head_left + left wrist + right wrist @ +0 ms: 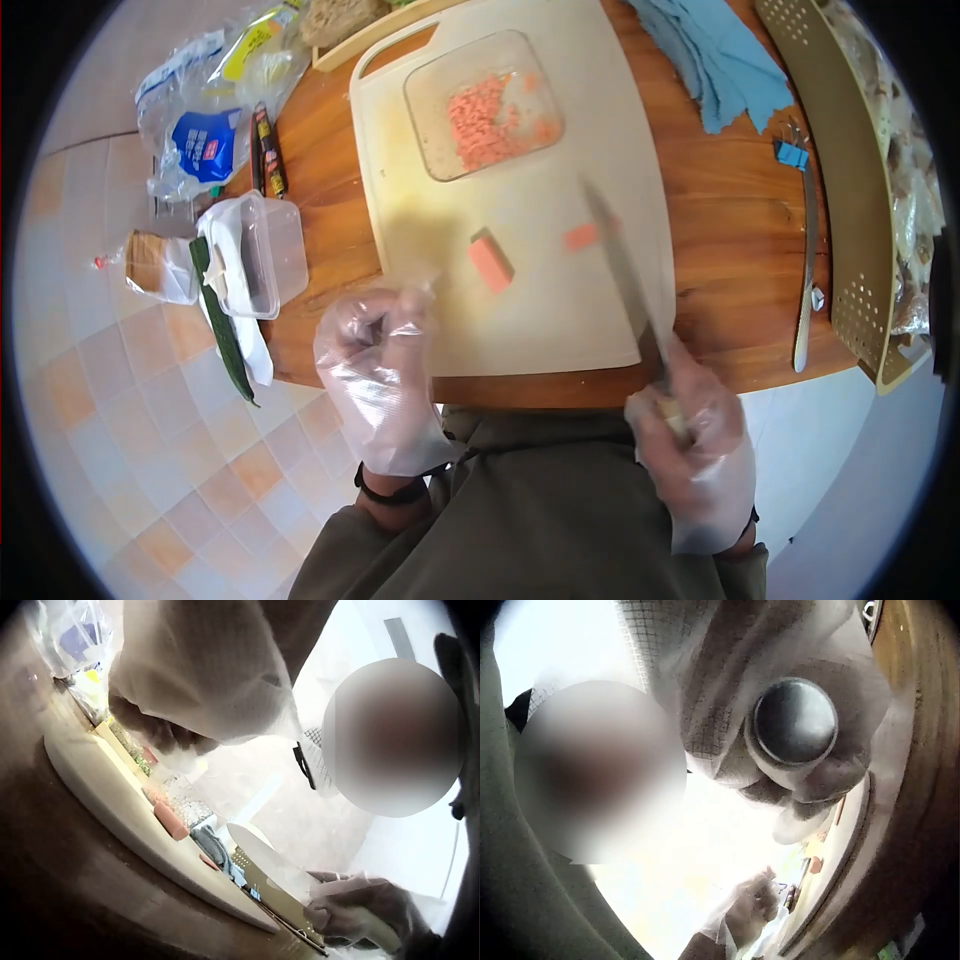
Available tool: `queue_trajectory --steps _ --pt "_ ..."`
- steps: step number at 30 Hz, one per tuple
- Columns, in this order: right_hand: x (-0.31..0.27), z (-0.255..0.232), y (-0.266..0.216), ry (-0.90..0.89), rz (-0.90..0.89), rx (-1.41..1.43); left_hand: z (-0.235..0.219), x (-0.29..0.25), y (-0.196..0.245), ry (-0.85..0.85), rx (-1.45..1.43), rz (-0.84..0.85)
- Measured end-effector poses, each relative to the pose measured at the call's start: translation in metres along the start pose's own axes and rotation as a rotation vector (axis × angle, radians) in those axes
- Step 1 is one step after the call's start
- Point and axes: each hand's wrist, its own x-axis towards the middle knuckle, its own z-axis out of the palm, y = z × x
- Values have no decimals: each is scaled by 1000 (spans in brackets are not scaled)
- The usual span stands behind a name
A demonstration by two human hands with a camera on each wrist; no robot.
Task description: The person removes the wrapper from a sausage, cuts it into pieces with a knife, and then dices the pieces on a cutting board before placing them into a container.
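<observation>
My gloved right hand [700, 450] grips the handle of a knife [630, 275], its blurred blade raised at the board's right side and pointing away from me. The handle's round end [795, 724] shows in the right wrist view. My gloved left hand [385, 370], fingers loosely curled and holding nothing visible, hovers by the near left edge of the cutting board [530, 340]. Between the hands lies a pink block [490, 264]. A flat pink piece [580, 237] lies to its right, beside the blade. Small pink cubes [485, 125] sit in a clear square container [435, 170] on the board.
At left are plastic packaging [205, 145], a clear tub [285, 245] and a cucumber [225, 335]. A blue cloth [715, 65] lies at the upper right. A long metal utensil [807, 270] lies alongside a perforated basket [860, 220] holding bagged items.
</observation>
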Motion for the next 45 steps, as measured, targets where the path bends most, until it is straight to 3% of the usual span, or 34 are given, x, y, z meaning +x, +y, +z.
queue_trajectory --steps 1,3,5,6,8,11,14,17,23,26,36,39,41,45 --pt "1 3 0 -66 -28 -88 2 -2 1 19 105 -70" --pt "10 13 -4 -119 -92 -152 1 -2 -1 -5 124 -57" --pt "16 28 -10 -71 -196 -313 -1 2 -7 -102 296 118" --pt "17 33 -9 -76 -193 -321 0 3 -11 -100 290 110" --pt "17 44 -4 -10 -290 -349 4 6 -19 -103 477 384" --pt "18 55 -7 28 -241 -455 11 8 -15 -174 648 470" --pt "19 61 -13 34 -197 -509 21 12 -26 -125 637 594" --pt "19 63 -15 30 -232 -536 28 14 -29 -59 596 588" --pt "24 68 -14 101 -251 -522 28 20 -24 -172 446 613" --pt "24 65 -19 55 -169 -620 29 21 -21 -170 422 619" --pt "25 58 -20 77 -213 -628 38 25 -30 -177 399 671" --pt "25 56 -20 64 -175 -663 40 22 -23 -146 371 632" --pt "26 54 -21 49 -207 -647 37 21 -23 -234 362 533" --pt "26 53 -17 60 -241 -664 40 23 -20 -222 408 519"
